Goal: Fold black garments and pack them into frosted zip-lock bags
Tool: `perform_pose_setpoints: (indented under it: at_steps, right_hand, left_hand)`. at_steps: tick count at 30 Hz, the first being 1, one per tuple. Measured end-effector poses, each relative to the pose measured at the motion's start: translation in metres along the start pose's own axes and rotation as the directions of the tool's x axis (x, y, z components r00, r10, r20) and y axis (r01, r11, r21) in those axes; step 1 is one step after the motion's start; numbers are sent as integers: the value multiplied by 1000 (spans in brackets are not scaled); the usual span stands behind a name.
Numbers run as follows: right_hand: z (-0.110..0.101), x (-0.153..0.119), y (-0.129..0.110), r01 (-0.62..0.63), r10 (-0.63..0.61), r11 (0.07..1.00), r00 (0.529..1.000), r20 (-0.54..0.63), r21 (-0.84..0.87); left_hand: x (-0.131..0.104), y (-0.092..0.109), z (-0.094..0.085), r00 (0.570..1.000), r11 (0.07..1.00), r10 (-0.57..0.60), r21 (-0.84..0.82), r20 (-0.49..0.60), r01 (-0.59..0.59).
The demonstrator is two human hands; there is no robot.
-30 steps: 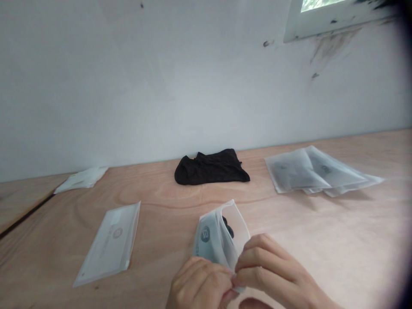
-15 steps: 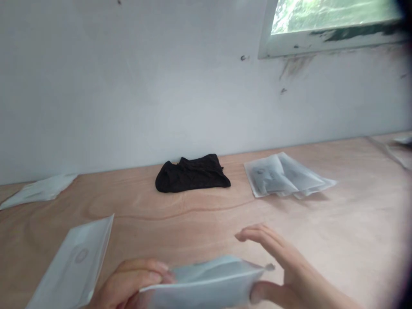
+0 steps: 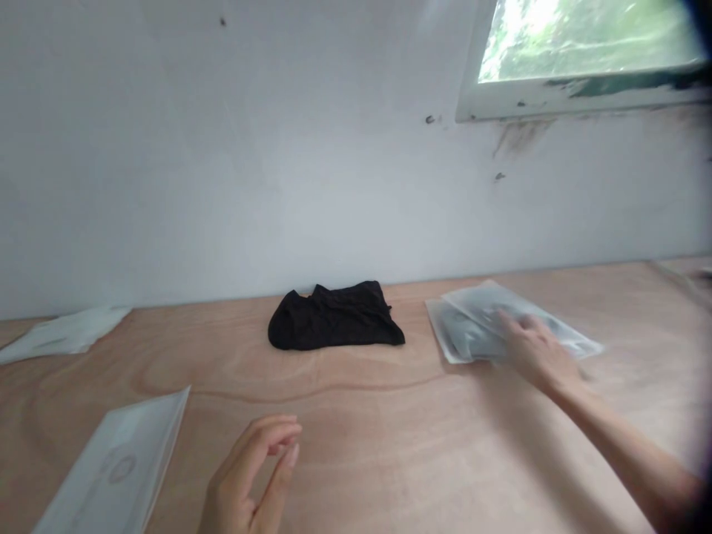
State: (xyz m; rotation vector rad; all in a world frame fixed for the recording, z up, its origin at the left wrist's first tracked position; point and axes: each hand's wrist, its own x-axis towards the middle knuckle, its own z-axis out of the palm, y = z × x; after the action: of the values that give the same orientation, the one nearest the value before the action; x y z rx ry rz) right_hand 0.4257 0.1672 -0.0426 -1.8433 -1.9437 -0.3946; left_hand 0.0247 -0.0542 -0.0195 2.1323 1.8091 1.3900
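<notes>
My left hand (image 3: 253,475) is raised near the front of the table, its fingers curved and the thumb apart from them, with nothing between. Farther right, my right hand (image 3: 539,352) reaches over frosted plastic bags (image 3: 472,330) and touches the top one. Motion smears its fingers, so their grip does not show. Dark contents show faintly through the bags, too dim to name. To the left of my left hand lies a flat stack of pale frosted bags (image 3: 119,452) with a round mark on top.
A black sock-like cloth piece (image 3: 337,315) lies by the wall (image 3: 250,185) at the back middle of the wooden table (image 3: 356,415). More flat white bags (image 3: 67,330) rest at the far left. A window (image 3: 589,37) is at the upper right.
My right hand has moved away to the right with the frosted bag, which now lies on the other bags there. My left hand has let go of it.
</notes>
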Motion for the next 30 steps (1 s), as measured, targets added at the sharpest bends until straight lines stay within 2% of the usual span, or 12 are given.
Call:
perform_pose_setpoints:
  at_steps: [5,10,14,17,20,22,23,24,26,28,29,30]
  right_hand:
    - [14,0,-10,60,-63,997,997,44,57]
    - [44,8,-91,165,-212,935,970,120,315]
    - [69,6,-139,169,-281,884,938,205,437]
    - [54,-27,-123,182,-361,837,893,269,517]
    - [21,-85,-77,169,-491,748,792,364,641]
    - [-2,-114,-54,92,-593,656,678,435,749]
    - [-10,-119,-49,63,-616,631,646,450,773]
    - [-15,-118,-50,50,-609,629,653,451,776]
    - [-14,-98,-66,61,-570,661,689,448,748]
    - [-1,-66,-95,152,-522,673,791,319,724]
    - [8,-50,-109,167,-517,677,801,303,717]
    - [18,-36,-123,179,-515,682,806,292,709]
  left_hand:
    - [28,-49,17,978,965,-44,261,206,-11]
    - [90,-106,53,951,879,-91,473,296,-64]
    - [117,-118,68,906,876,-95,467,412,-120]
    - [86,-98,46,851,885,-84,431,518,-175]
    - [24,-61,-4,766,920,-82,344,637,-187]
    - [-6,-37,-37,686,976,-110,209,720,-64]
    - [-13,-28,-48,647,989,-116,149,754,3]
    - [-13,-22,-53,639,989,-143,126,756,72]
    - [3,-21,-46,691,976,-218,151,689,158]
    - [32,-32,-18,811,973,-231,127,537,193]
    - [48,-41,0,852,966,-260,123,453,230]
    - [63,-50,18,857,961,-275,121,435,247]
